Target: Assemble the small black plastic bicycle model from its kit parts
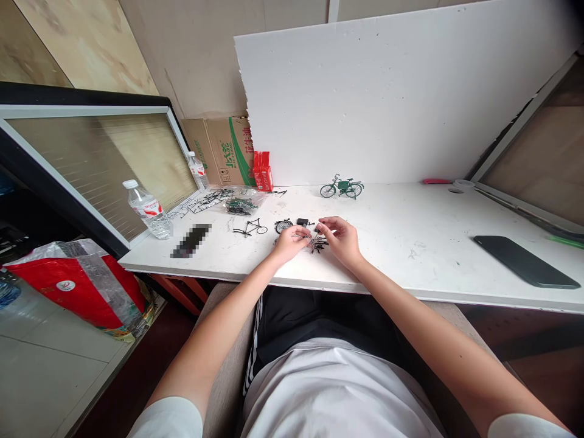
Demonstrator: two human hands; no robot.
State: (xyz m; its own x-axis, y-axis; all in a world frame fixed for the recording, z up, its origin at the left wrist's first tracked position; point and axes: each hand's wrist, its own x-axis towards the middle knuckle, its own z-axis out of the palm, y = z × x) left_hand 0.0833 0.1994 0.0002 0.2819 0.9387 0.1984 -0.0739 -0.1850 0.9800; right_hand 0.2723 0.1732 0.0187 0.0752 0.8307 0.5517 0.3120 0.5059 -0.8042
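"Left hand (291, 243) first: is it holding anything?"

"Its thumb and fingertips are drawn narrow over a cluster of thin dark parts (320, 243). Whether they grip one, I can't tell."

"And the right hand (343, 239)?"

"Narrow too, thumb and index finger close together at a small dark piece (317, 229). Its hold is too small to make out. Both hands work near the front edge of the white surface (387, 243), with the cluster between them."

"What lies round about?"

"Taking the fingertips as the clock's centre, a black block-shaped part (302, 222) sits near, at eleven. A black spoked wheel (283, 225) lies between nine and ten, just beyond the left hand. A black bicycle frame (250, 229) is at nine, apart from both hands. Farther out, at ten, is a plastic bag (258, 199) of green and dark parts. A green model bicycle (343, 185) stands at one, by the white board (387, 103)."

"Which step is in hand?"

"Close two-handed handling of small pieces, I'd judge; whether any are being joined, I can't tell."

"And the next move calls for?"

"Light pinches, probably, one hand steadying while the other aligns. Parts this thin could slip or bend."
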